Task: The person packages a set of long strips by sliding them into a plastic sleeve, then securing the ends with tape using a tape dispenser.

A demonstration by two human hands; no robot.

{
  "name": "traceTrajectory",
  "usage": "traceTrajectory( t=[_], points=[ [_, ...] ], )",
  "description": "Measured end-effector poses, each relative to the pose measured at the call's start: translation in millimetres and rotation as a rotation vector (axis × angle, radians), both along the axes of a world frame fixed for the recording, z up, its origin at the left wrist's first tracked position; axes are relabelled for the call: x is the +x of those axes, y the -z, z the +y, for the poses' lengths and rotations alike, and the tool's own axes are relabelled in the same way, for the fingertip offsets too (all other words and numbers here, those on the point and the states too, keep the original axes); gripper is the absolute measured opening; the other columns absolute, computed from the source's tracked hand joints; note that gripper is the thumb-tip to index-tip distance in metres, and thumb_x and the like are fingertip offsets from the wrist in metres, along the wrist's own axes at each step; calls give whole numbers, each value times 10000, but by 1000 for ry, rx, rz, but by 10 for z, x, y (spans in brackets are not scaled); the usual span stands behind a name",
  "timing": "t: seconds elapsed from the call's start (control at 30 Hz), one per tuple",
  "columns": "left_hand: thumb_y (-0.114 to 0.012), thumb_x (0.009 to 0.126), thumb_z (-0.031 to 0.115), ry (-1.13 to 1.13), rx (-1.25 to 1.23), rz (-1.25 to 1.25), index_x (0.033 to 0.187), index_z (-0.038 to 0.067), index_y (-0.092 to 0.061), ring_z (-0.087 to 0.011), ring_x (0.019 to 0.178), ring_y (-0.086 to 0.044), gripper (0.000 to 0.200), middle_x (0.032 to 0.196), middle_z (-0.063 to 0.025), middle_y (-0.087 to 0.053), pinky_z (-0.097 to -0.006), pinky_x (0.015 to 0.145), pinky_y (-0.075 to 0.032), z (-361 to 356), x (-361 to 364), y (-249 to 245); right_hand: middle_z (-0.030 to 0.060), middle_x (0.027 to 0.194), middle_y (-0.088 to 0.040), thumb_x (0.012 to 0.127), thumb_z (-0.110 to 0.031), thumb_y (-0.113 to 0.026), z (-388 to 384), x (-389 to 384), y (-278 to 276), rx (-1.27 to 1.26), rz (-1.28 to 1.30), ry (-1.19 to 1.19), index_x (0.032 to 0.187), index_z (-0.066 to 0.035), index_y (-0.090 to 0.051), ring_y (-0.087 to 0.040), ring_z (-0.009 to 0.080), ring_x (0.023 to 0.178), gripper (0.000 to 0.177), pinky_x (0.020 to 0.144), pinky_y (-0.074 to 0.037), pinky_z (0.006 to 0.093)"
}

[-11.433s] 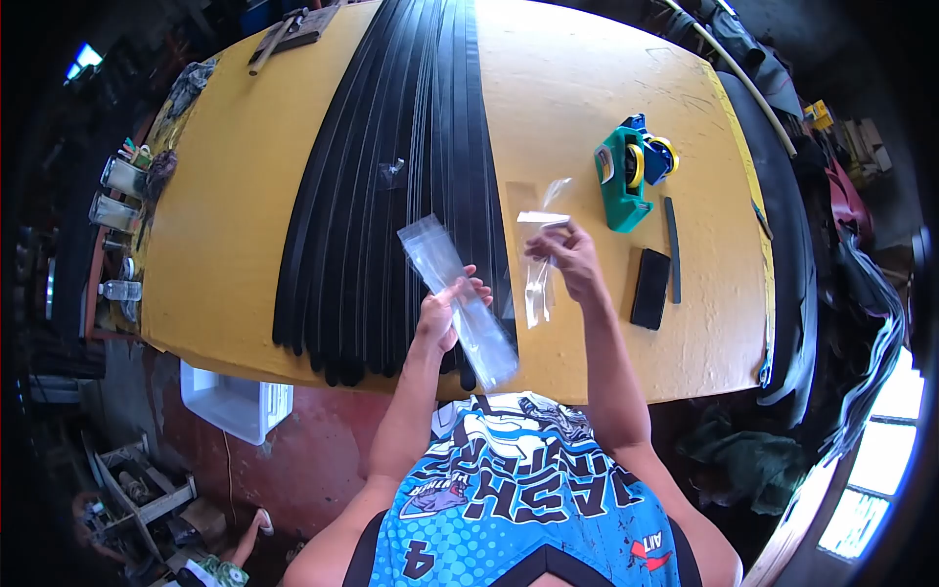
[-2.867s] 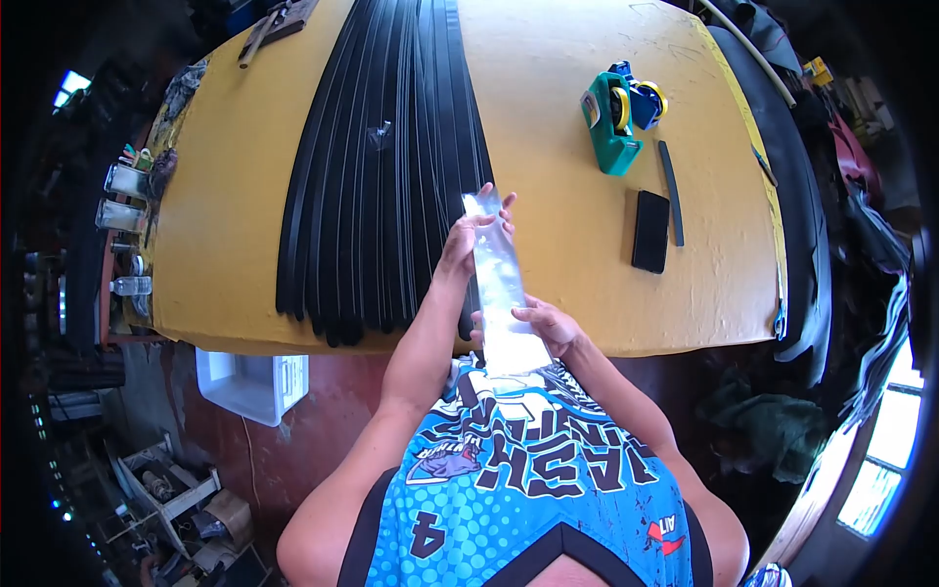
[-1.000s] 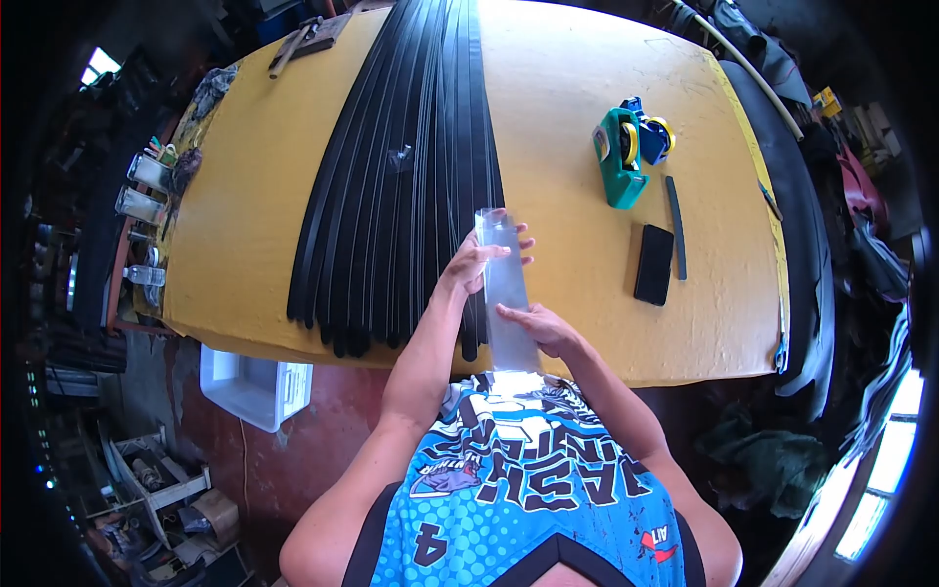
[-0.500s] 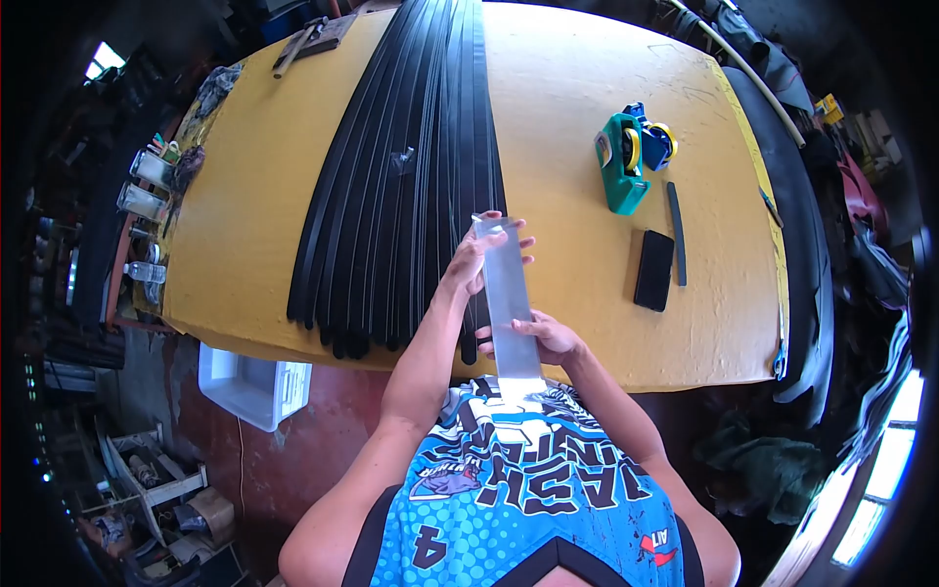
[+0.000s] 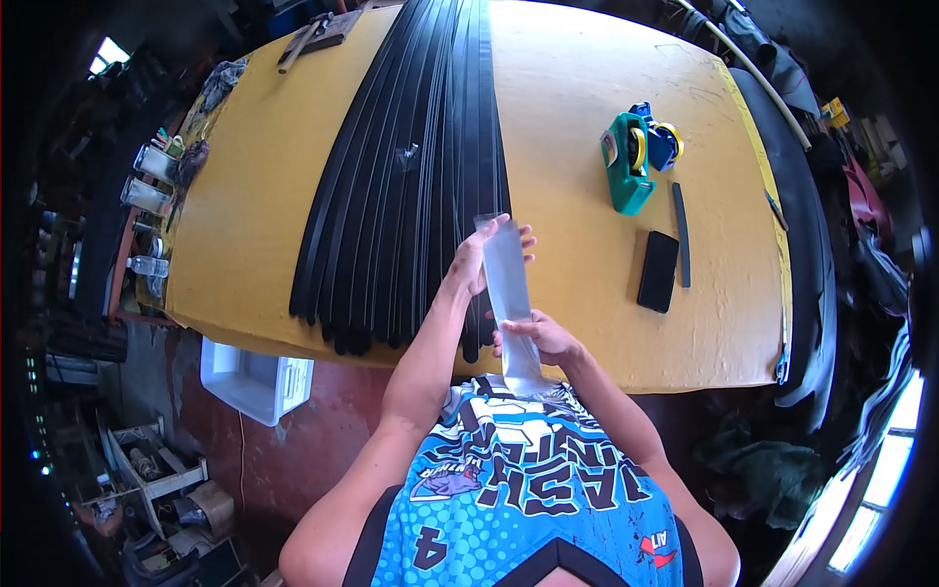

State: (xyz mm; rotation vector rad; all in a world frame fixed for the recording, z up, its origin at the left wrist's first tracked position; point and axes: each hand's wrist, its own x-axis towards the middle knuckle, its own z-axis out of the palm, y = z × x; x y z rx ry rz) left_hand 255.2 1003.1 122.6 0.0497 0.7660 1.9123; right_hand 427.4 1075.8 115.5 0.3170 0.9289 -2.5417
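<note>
A long, narrow clear plastic sleeve [image 5: 508, 274] is held between my hands, over the table's near edge. My left hand [image 5: 473, 262] grips its upper end, thumb across the front and fingers showing past the far side. Lower down, my right hand [image 5: 550, 338] pinches the sleeve with the thumb in front and fingers behind. The bottom end hangs down against my blue printed shirt [image 5: 548, 460]. Just left of and beyond the sleeve, many long black strips [image 5: 391, 215] with rounded ends lie fanned out on the table.
On the yellow table [image 5: 577, 264] lie a phone [image 5: 657, 272], a short dark strip [image 5: 682, 235] and a green tape dispenser [image 5: 626, 166] beside a blue one [image 5: 665, 147]. A hammer [image 5: 303, 44] rests on a board at the far left. Below stands a white bin [image 5: 256, 382].
The sleeve's lower part has bent and its bright reflection has faded. My right hand's fingers have shifted a little behind it. The view has moved slightly.
</note>
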Motion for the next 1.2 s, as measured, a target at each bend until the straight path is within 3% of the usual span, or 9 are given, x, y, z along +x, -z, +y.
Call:
traceTrajectory(
  t=[0.27,0.33,0.47,0.53,0.67,0.73,0.77,0.9,1.2],
  points=[
    [-490,889,235,201,134,-102,1312,22,-375,-344,1121,-513,488,1201,-216,-509,-474,957,-428,-181,283,-23,70,825,-580,922,-157,-502,38,-36,50,-16,-74,31,1180,0,-423,-618,204,748,312,713,-519,356],
    [-493,888,170,69,-52,87,1315,14,-369,-286,993,-586,472,1110,-179,-560,-421,867,-495,-159,322,-117,80,841,-586,921,-155,-502,41,-27,27,-39,-65,24,1170,-1,-424,-624,215,769,303,726,-522,364],
    [-479,887,102,42,-51,91,1317,34,-378,-223,843,-618,447,1005,-136,-589,-377,767,-532,-113,197,44,116,903,-603,903,-121,-519,33,-8,-212,-69,-37,10,1186,-6,-405,-638,257,845,326,782,-528,391],
    [-466,890,81,49,-114,93,1354,110,-342,-199,773,-616,481,939,-112,-596,-371,721,-537,-101,157,38,127,923,-604,892,-100,-530,3,72,-209,-86,-9,6,1197,-9,-395,-639,268,861,346,796,-527,401],
    [-459,893,85,-19,26,82,1383,131,-278,-218,814,-620,524,999,-132,-593,-382,734,-537,-77,90,-107,129,917,-593,868,-29,-532,-36,214,-247,-130,-53,9,1292,-25,-329,-631,275,859,471,789,-523,407],
    [-402,908,73,-69,-5,150,1337,56,-302,-277,920,-616,441,1096,-176,-577,-401,806,-530,-59,87,-332,133,902,-592,863,-27,-534,-22,224,-210,-120,-64,15,1285,-23,-336,-631,276,847,466,781,-521,410],
    [-427,878,25,-60,66,116,1395,154,-225,-313,1008,-587,570,1211,-187,-517,-431,867,-507,-49,34,-301,134,889,-590,861,-25,-534,-8,216,-202,-144,-61,4,1284,-19,-337,-631,277,841,467,774,-521,411],
    [-493,778,-61,-167,165,160,1394,257,-212,-342,1084,-538,748,1267,-181,-456,-480,881,-495,11,-70,-341,159,906,-596,863,-35,-533,-24,197,-330,-163,-10,-41,1279,-4,-334,-630,284,851,463,758,-524,412],
    [-525,783,-21,-54,149,10,1316,200,-331,-350,1114,-510,608,1280,-168,-450,-513,900,-470,6,41,-218,227,1057,-584,862,-23,-517,-92,203,-442,-137,-66,-14,1295,7,-287,-607,334,976,491,874,-490,448]
  ],
)
